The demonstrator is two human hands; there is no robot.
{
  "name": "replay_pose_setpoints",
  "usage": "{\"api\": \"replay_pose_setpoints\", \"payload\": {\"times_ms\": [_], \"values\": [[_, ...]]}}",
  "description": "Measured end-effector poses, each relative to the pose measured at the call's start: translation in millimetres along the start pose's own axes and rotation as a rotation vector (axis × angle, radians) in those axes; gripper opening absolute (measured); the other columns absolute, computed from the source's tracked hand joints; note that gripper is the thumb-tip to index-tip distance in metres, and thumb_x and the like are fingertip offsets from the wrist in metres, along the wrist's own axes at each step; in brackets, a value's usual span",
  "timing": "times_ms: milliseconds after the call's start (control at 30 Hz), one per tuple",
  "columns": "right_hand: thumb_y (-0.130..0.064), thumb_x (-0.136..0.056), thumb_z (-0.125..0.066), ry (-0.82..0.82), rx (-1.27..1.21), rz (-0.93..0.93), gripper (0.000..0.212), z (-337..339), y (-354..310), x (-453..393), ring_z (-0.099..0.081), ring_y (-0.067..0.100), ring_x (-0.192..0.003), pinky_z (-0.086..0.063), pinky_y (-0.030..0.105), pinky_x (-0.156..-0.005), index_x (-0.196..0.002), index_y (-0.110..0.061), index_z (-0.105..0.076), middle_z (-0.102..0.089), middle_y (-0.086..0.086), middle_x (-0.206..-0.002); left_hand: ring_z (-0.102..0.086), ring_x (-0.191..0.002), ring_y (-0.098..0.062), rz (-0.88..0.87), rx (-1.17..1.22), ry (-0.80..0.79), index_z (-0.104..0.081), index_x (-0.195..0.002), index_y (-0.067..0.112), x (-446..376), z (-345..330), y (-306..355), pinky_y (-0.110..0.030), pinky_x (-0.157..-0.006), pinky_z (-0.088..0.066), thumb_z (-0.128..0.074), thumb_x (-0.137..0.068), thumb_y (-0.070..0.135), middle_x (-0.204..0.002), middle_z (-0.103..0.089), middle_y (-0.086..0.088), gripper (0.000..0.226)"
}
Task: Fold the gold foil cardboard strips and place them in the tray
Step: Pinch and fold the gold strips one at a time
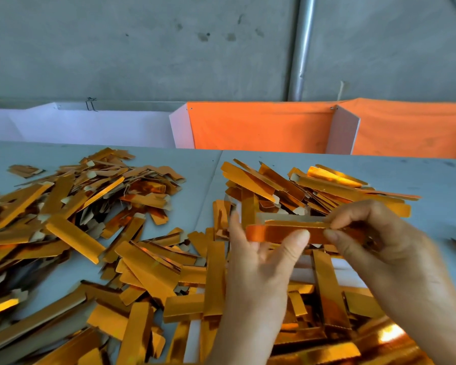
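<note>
Spanning both hands, one gold foil strip [287,231] is held level above the desk [432,180], lying left to right, its foil face toward the camera. Left hand [258,256]: thumb pressed on the strip's front near the middle, fingers behind it at the left end, so it pinches the strip. Right hand [385,241]: thumb and curled fingers pinch the right end; that end is covered by the fingers. A paler upper edge runs along the strip's top; whether this is a folded flap cannot be told, as the hands are slightly blurred.

Below and around the hands, a loose pile of strips [313,191] lies to the far right of centre, and a larger heap [90,206] spreads over the left half. The heap runs off the left and bottom edges. White patches [348,270] show between strips under the right wrist; whether they belong to a tray cannot be told.

Bare desk surface shows in a narrow lane between the two piles, along the far edge, and at the far right. Behind the desk edge stand a white panel [90,125] and orange cloth [261,125], then a grey wall with an upright metal pipe [302,48].
</note>
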State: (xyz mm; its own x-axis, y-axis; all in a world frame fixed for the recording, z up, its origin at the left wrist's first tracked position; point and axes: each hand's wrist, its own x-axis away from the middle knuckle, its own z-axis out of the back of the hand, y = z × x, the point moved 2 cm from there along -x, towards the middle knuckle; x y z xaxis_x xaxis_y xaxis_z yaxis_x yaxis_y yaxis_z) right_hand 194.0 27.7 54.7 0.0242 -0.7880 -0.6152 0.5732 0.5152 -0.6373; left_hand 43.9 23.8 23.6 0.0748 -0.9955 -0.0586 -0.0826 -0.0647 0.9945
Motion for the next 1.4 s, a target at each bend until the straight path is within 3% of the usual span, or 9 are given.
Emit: {"api": "replay_pose_setpoints", "payload": {"times_ms": [133, 333, 533, 633, 800, 933, 1100, 1300, 1400], "values": [[-0.048, -0.07, -0.055, -0.057, 0.009, 0.037, 0.015, -6, -4, 2, -0.06, -0.002, -0.093, -0.043, 0.004, -0.075, -0.083, -0.04, -0.056, -0.063, -0.021, -0.099, -0.062, -0.111, -0.022, 0.102, 0.378, -0.06, -0.035, -0.14, 0.028, -7, 0, -5, -0.045, -0.1, -0.045, -0.084, -0.057, 0.048, -0.122, -0.062, -0.008, 0.099], [-0.038, -0.077, -0.056, -0.142, 0.121, 0.176, 0.012, -16, -12, 6, -0.059, -0.007, -0.091, -0.039, -0.002, -0.079, -0.088, -0.033, -0.059, -0.066, -0.019, -0.088, -0.064, -0.107, -0.023, 0.07, 0.66, -0.058, -0.056, -0.122, 0.014, -6, 1, 0, -0.034, -0.088, -0.054, -0.062, -0.084, 0.017, -0.115, -0.067, -0.009, 0.039], [-0.042, -0.082, -0.066, 0.028, 0.234, 0.221, 0.028, -15, -19, 6, -0.053, -0.003, -0.087, -0.034, -0.006, -0.077, -0.082, -0.015, -0.059, -0.064, -0.005, -0.091, -0.068, -0.099, -0.022, 0.07, 0.625, -0.027, -0.062, -0.113, 0.01, -5, 2, -1, -0.028, -0.076, -0.057, -0.056, -0.088, 0.014, -0.104, -0.071, -0.009, 0.026], [-0.041, -0.082, -0.071, 0.149, 0.256, 0.157, 0.033, -11, -17, 3, -0.049, 0.003, -0.078, -0.038, 0.001, -0.072, -0.084, -0.01, -0.059, -0.053, -0.001, -0.095, -0.067, -0.101, -0.02, 0.058, 0.566, -0.009, -0.065, -0.11, 0.013, -6, 3, -2, -0.034, -0.085, -0.056, -0.058, -0.086, 0.017, -0.104, -0.072, -0.005, 0.026], [-0.051, -0.068, -0.059, 0.062, 0.178, 0.027, 0.032, -12, -14, 3, -0.059, 0.005, -0.078, -0.039, 0.002, -0.073, -0.079, -0.021, -0.062, -0.052, -0.008, -0.091, -0.068, -0.098, -0.017, 0.032, 0.472, -0.027, -0.068, -0.105, 0.02, -6, 3, -4, -0.033, -0.084, -0.056, -0.058, -0.084, 0.024, -0.101, -0.073, -0.002, 0.024], [-0.032, -0.074, -0.065, 0.005, 0.154, 0.06, 0.009, -19, -8, 5, -0.052, -0.009, -0.094, -0.034, -0.005, -0.076, -0.073, -0.023, -0.062, -0.055, -0.015, -0.092, -0.068, -0.096, -0.02, 0.042, 0.463, -0.047, -0.068, -0.103, 0.017, -6, 3, -6, -0.029, -0.076, -0.057, -0.06, -0.083, 0.024, -0.1, -0.072, -0.006, 0.023], [-0.04, -0.076, -0.055, 0.042, 0.125, 0.074, 0.018, -21, -9, 6, -0.054, -0.001, -0.093, -0.04, 0.0, -0.075, -0.075, -0.023, -0.061, -0.055, -0.012, -0.091, -0.068, -0.098, -0.024, 0.084, 0.448, -0.144, -0.061, -0.111, 0.012, -3, -1, -7, -0.04, -0.083, -0.056, -0.065, -0.085, 0.018, -0.103, -0.071, -0.006, 0.028], [-0.034, -0.076, -0.058, 0.04, 0.139, 0.121, 0.016, -25, -13, 9, -0.053, -0.004, -0.094, -0.038, -0.001, -0.078, -0.078, -0.018, -0.06, -0.054, -0.007, -0.091, -0.067, -0.099, -0.018, 0.053, 0.338, -0.077, -0.059, -0.113, 0.018, -5, 0, -7, -0.042, -0.087, -0.053, -0.065, -0.087, 0.013, -0.1, -0.072, 0.001, 0.027], [-0.042, -0.074, -0.058, -0.014, 0.065, 0.08, 0.015, -26, -13, 10, -0.056, 0.0, -0.095, -0.044, 0.009, -0.081, -0.08, -0.029, -0.059, -0.054, -0.017, -0.094, -0.068, -0.096, -0.015, 0.037, 0.312, -0.052, -0.058, -0.112, 0.021, -5, 3, -6, -0.039, -0.088, -0.052, -0.065, -0.086, 0.018, -0.099, -0.072, 0.004, 0.027]]}}
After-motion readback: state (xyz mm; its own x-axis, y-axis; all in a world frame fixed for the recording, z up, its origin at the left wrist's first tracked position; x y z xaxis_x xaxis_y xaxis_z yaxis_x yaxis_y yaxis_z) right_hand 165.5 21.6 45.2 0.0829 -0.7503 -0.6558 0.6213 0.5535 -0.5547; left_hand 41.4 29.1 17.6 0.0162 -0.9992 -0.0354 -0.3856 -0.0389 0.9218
